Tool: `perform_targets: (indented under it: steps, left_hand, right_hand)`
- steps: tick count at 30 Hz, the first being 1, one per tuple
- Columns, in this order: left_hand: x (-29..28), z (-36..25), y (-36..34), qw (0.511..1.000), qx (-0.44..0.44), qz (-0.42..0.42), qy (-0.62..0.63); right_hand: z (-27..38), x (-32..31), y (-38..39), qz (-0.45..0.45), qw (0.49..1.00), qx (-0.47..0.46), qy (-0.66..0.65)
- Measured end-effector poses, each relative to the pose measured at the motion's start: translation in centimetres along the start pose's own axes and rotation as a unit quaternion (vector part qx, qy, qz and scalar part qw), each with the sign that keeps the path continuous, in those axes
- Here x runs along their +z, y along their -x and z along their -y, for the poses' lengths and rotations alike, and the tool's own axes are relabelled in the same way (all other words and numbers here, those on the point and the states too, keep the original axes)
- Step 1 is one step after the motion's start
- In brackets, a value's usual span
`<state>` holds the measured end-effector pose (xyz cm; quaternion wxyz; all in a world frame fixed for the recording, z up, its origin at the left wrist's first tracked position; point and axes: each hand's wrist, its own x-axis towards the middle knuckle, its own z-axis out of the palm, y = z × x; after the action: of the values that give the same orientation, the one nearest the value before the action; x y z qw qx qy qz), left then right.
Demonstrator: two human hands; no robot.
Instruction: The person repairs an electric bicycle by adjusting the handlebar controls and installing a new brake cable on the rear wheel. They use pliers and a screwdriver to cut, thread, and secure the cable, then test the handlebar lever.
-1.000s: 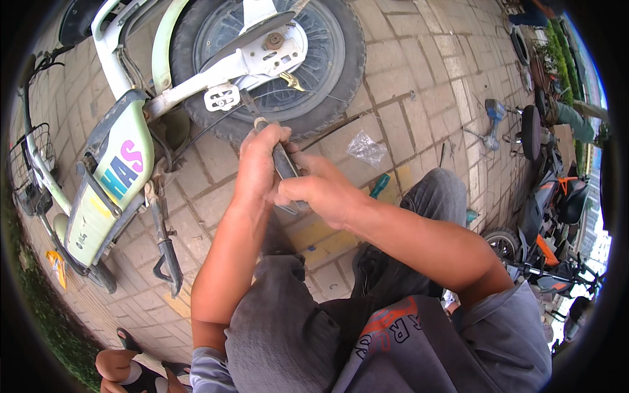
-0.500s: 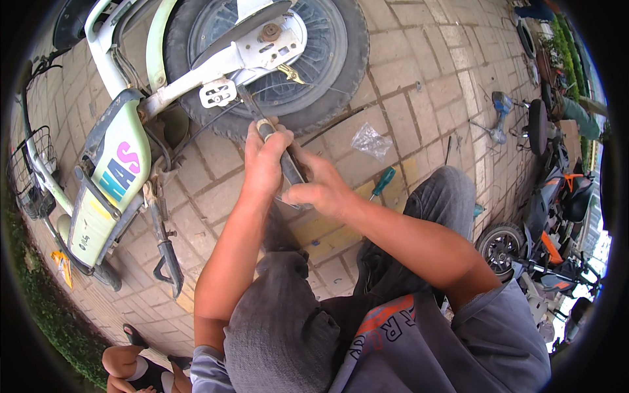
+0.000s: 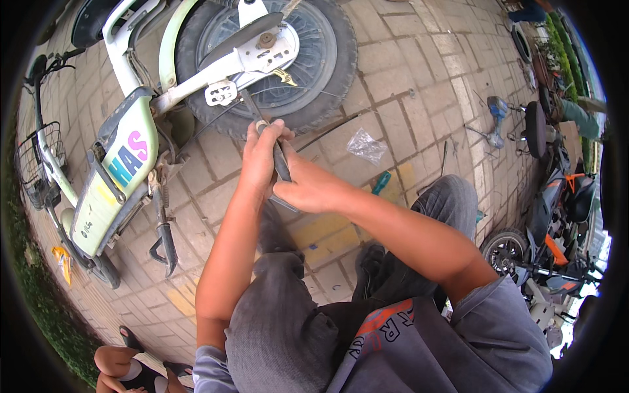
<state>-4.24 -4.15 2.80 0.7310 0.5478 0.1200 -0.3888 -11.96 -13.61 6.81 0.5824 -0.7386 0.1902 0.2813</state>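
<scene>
A pale green and white electric scooter (image 3: 118,177) lies on its side on the brick paving, its rear wheel (image 3: 272,62) toward the top. My left hand (image 3: 259,154) is closed around the upper end of a dark metal tool (image 3: 280,160), right below the tyre and a small ring-shaped part. My right hand (image 3: 308,187) grips the lower part of the same tool. A thin cable (image 3: 327,126) runs along the ground under the wheel.
A crumpled clear plastic bag (image 3: 365,145) and a green-handled screwdriver (image 3: 381,182) lie on the bricks right of my hands. Parked motorbikes (image 3: 557,216) stand at the right edge. Another person's feet (image 3: 124,367) show at the lower left. Grass borders the left.
Both hands, still on the tool, have moved up closer to the rear wheel. The view has shifted slightly downward over the scooter.
</scene>
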Motion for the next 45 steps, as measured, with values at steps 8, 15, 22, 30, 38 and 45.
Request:
perform_targets:
  steps: [8, 15, 22, 30, 38, 45]
  left_hand:
    - [-1.2, 2.6, 3.0, 0.960, -0.119, 0.185, -0.170]
    - [-2.6, 4.3, 2.2, 0.972, -0.079, 0.029, -0.218]
    - [-5.8, 9.3, 2.2, 0.865, -0.036, 0.014, -0.500]
    - [-0.7, 9.6, 2.1, 0.823, 0.050, -0.020, -0.565]
    - [-2.9, 15.0, -2.1, 0.725, 0.191, 0.043, -0.660]
    - [-3.1, 16.9, -4.9, 0.729, 0.147, 0.080, -0.664]
  right_hand:
    - [-6.4, -9.7, 7.9, 0.170, 0.916, 0.161, -0.327]
    - [-14.9, -19.8, 10.7, 0.015, 0.965, 0.106, -0.240]
    - [-22.6, -26.5, 9.5, -0.107, 0.905, 0.022, 0.412]
    - [-14.3, -21.0, 0.4, -0.204, 0.868, -0.156, 0.426]
    - [-16.2, -14.7, -1.1, 0.010, 0.967, -0.102, 0.234]
    - [-12.9, -11.6, 1.8, -0.144, 0.983, -0.049, -0.100]
